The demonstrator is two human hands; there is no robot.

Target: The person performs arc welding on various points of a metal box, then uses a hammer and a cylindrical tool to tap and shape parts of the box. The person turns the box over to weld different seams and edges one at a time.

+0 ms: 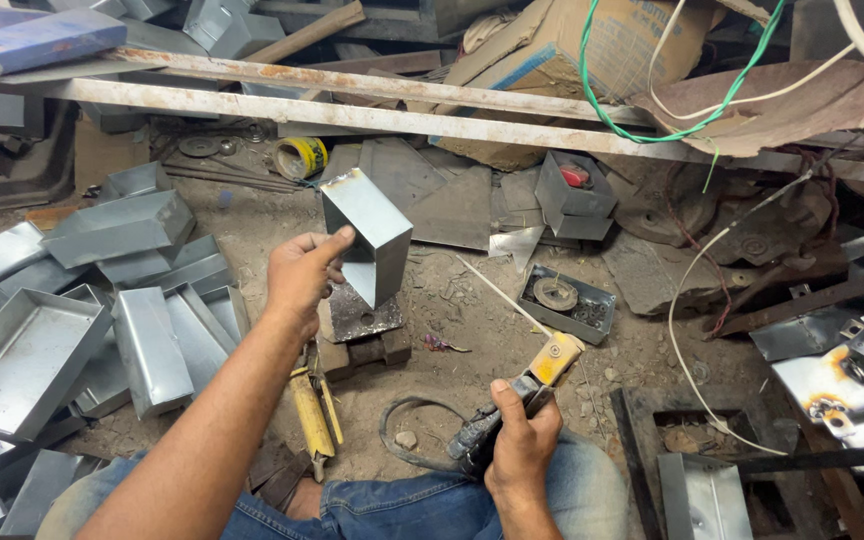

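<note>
The left hand [302, 275] lifts a folded sheet-metal box [367, 235], scorched at one top corner (seam apparently welded); below and right, the right hand [520, 440] clasps an electrode holder [537, 375]. Similar boxes [122, 225] are stacked left of the left hand.

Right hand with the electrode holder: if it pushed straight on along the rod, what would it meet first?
Probably the folded sheet-metal box in the left hand; the right hand aims its rod up-left toward it, though depth is unclear.

Sheet-metal trays [22, 360] stacked L, yellow tape roll [300, 157] (by rusty bar [352, 115]), cardboard box [592, 45].
</note>
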